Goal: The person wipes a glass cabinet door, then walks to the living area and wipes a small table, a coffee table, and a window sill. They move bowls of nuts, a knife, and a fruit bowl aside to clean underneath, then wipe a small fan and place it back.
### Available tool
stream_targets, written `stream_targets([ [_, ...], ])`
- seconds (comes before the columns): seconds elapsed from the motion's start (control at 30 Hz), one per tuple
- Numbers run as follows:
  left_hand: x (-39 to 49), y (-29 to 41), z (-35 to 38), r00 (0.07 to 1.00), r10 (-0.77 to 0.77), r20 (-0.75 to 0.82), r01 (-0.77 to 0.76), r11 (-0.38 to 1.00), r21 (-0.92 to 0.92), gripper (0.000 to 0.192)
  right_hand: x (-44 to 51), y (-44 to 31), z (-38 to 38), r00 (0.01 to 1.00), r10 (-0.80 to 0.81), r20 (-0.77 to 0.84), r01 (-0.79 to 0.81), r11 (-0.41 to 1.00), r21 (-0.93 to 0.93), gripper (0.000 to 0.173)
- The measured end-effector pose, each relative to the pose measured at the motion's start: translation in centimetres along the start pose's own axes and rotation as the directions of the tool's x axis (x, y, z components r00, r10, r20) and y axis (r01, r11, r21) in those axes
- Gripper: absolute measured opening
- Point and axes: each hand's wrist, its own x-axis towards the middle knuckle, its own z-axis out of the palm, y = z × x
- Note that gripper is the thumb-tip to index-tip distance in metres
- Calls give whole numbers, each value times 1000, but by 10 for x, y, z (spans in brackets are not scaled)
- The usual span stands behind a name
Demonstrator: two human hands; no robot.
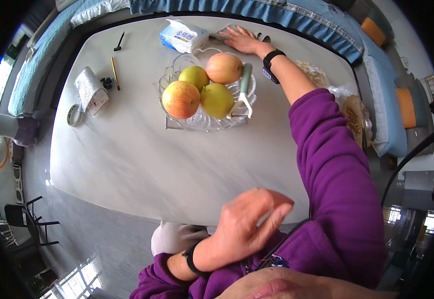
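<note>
At the table's far edge, my right hand lies with its fingers spread on a crumpled grey cloth. My left hand is loosely curled in front of my chest, over the near edge; nothing shows in it. Between them and farther left stands a clear glass fruit bowl with two red-yellow apples and two yellow-green fruits. A peeler with a green handle rests on the bowl's right side. Just left of the cloth is a soft tissue pack.
On the left of the marble-look table lie a pencil, a small black tool, a tape roll and a silvery bubble-wrap pouch. Bags of food sit at the right edge, beyond my right forearm.
</note>
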Motion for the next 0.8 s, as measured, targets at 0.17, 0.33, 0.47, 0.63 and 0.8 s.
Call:
stream_targets([
  [0.17, 3, -9, 14, 993, -40, -108, 49, 996, 80, 17, -85, -6, 9, 999, 17, -42, -15, 999, 37, 58],
  [0.33, 3, -27, 30, 984, -49, -169, 49, 999, -3, 25, -154, -24, 14, 985, 169, 29, -170, 985, 29, 62],
  [0.47, 3, -38, 40, 984, -1, -178, 17, 996, 87, 27, -200, -51, 17, 960, 260, 102, -259, 966, -19, 66],
  [0.63, -5, -41, 52, 989, 64, -133, -41, 985, 168, 28, -255, -95, 18, 919, 366, 146, -380, 922, 81, 73],
  [0.8, -12, -39, 64, 988, 147, -56, -135, 975, 175, 28, -316, -150, 20, 932, 345, 114, -359, 921, 151, 75],
])
